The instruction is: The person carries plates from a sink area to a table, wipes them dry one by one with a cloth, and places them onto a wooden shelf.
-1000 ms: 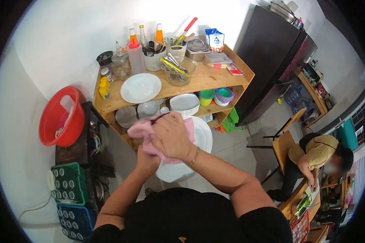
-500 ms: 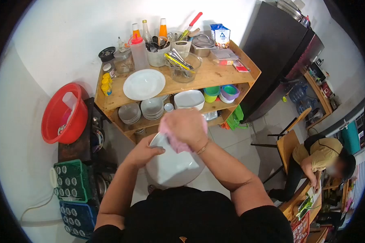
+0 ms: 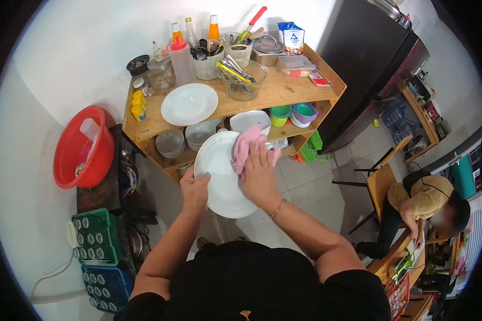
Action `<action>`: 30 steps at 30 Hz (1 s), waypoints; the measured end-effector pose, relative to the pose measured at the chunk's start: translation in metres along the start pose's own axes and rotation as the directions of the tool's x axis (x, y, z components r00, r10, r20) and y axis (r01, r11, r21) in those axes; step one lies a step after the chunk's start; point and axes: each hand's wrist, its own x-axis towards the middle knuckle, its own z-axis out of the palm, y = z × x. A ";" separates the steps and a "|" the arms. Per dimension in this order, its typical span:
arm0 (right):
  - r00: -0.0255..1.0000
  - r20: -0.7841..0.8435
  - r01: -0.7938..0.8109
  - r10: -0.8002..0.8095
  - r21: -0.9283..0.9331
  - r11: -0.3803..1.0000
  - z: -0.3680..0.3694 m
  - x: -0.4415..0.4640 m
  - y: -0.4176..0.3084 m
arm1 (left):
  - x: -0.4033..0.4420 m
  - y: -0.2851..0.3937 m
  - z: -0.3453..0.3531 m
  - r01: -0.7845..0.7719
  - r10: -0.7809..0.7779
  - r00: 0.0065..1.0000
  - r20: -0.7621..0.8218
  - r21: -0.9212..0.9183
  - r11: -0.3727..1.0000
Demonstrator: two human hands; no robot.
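A white oval plate (image 3: 219, 176) is held up in front of my body, tilted so its face shows. My left hand (image 3: 194, 190) grips its left edge, thumb on the face and fingers behind. At the plate's right side my right hand (image 3: 260, 179) presses a pink cloth (image 3: 247, 147) against the surface, with its fingers over the cloth. Beyond them, another white oval plate (image 3: 189, 104) lies on the top of the wooden shelf (image 3: 284, 90). Stacked bowls (image 3: 170, 143) and a white dish (image 3: 250, 120) stand on the lower shelf.
On the left are a red basin (image 3: 84, 147) and green (image 3: 96, 237) and blue (image 3: 106, 289) crates of glasses. A glass bowl of cutlery (image 3: 242, 80) stands on the shelf top. A dark refrigerator (image 3: 369, 64) is to the right; a person (image 3: 423, 195) sits at a table with green vegetables.
The plate has turned and come up higher, its face now in view. My right hand has moved with the cloth to its right side, and my left hand holds its left edge.
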 end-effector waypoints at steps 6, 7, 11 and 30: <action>0.940 0.333 -0.258 0.077 0.544 0.798 -0.004 -0.013 -0.042 | 0.019 -0.014 -0.004 -0.148 0.147 0.989 0.017 0.043 0.988; 0.918 0.393 -0.241 -0.056 0.663 0.709 -0.016 -0.007 -0.047 | 0.022 -0.015 -0.006 -0.163 0.161 0.986 0.038 0.078 0.983; 0.752 0.485 -0.221 -0.447 0.823 0.523 -0.084 0.017 -0.013 | 0.023 -0.004 -0.007 -0.204 0.202 0.979 0.027 0.068 0.977; 0.969 -0.111 -0.144 0.221 0.474 0.869 0.000 0.029 -0.057 | 0.000 0.009 -0.011 -0.187 0.182 0.979 0.090 0.045 0.981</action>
